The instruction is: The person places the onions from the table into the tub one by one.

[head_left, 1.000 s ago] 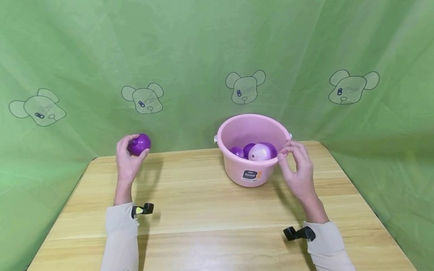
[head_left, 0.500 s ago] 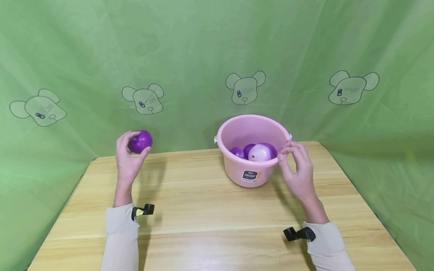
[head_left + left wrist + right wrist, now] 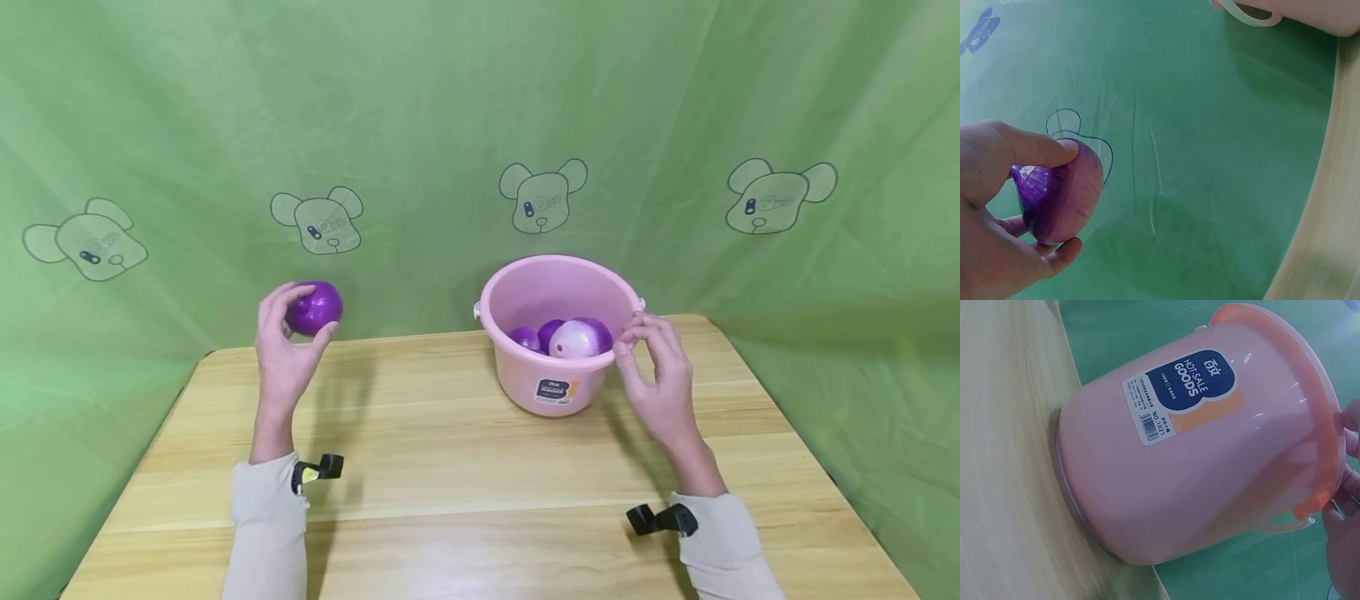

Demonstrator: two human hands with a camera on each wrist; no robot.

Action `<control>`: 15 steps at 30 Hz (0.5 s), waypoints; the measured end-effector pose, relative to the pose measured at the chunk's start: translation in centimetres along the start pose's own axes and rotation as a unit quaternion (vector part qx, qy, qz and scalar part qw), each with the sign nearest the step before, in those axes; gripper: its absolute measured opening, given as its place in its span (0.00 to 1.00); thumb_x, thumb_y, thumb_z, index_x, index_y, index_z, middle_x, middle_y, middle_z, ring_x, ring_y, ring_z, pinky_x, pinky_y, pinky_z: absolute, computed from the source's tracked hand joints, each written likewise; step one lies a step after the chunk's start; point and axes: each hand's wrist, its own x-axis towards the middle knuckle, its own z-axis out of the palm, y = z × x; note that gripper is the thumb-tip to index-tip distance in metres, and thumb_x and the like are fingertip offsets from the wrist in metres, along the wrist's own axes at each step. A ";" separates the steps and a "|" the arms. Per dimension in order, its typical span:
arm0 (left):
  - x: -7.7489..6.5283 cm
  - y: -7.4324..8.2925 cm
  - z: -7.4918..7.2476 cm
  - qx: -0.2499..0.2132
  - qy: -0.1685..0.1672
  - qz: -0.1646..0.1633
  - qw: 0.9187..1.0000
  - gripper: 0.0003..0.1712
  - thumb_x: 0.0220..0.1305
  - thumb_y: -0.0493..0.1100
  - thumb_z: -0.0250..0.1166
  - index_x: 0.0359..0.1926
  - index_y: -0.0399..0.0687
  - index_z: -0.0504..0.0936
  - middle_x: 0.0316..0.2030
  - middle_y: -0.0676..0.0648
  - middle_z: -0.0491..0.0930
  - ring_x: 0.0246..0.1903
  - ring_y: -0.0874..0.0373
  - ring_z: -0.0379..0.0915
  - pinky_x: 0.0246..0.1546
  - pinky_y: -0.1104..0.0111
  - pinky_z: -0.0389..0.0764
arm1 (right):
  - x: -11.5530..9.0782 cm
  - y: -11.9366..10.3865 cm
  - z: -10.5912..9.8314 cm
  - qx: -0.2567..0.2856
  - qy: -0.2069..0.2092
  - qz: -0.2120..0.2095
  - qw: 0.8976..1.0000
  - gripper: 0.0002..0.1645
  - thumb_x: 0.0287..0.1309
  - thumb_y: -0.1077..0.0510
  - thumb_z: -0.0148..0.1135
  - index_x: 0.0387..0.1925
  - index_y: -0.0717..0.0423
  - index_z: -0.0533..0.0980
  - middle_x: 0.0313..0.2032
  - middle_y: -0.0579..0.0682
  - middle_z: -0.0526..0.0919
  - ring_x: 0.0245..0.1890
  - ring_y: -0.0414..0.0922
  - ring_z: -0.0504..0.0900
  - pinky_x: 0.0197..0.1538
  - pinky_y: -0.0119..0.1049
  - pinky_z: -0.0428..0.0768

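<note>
A glossy purple onion [image 3: 321, 308] is held up by my left hand [image 3: 283, 354], above the table's far left edge. The thumb and fingers pinch it from both sides; the left wrist view shows the onion [image 3: 1079, 194] with a paler, pinkish side. To the right, a pink bucket [image 3: 517, 375] stands upright on the table. My right hand [image 3: 670, 387] grips its rim at the near right, thumb outside. Inside the bucket lie several purple onions [image 3: 524, 337], one of them turned with its pale end [image 3: 567, 340] up.
The light wooden table [image 3: 420, 467] ends close behind the bucket, where a green curtain [image 3: 420, 125] with printed bear heads hangs. More curtain closes off both sides. A white handle [image 3: 1250, 14] hangs at the bucket's side. Each sleeve carries a black wrist camera [image 3: 330, 467].
My left hand has risen slightly and shifted a little to the right with the onion. The right hand and the bucket have stayed where they were.
</note>
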 end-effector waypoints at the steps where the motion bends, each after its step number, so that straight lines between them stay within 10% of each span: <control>1: 0.0 0.2 0.0 0.001 0.000 0.003 1.000 0.33 0.54 0.30 0.75 0.62 0.43 0.79 0.70 0.40 0.64 0.67 0.40 0.64 0.65 0.41 0.72 | 0.0 0.0 0.0 0.001 0.000 0.000 1.000 0.05 0.56 0.79 0.60 0.36 0.79 0.76 0.47 0.70 0.77 0.56 0.58 0.74 0.73 0.43 0.69; 15: -0.4 2.8 0.5 -0.011 -0.001 0.023 1.000 0.32 0.53 0.25 0.74 0.61 0.37 0.78 0.70 0.36 0.63 0.67 0.38 0.65 0.64 0.40 0.72 | 0.0 0.4 0.0 -0.010 -0.005 -0.008 1.000 0.04 0.57 0.77 0.60 0.36 0.76 0.76 0.47 0.69 0.78 0.55 0.66 0.72 0.73 0.41 0.68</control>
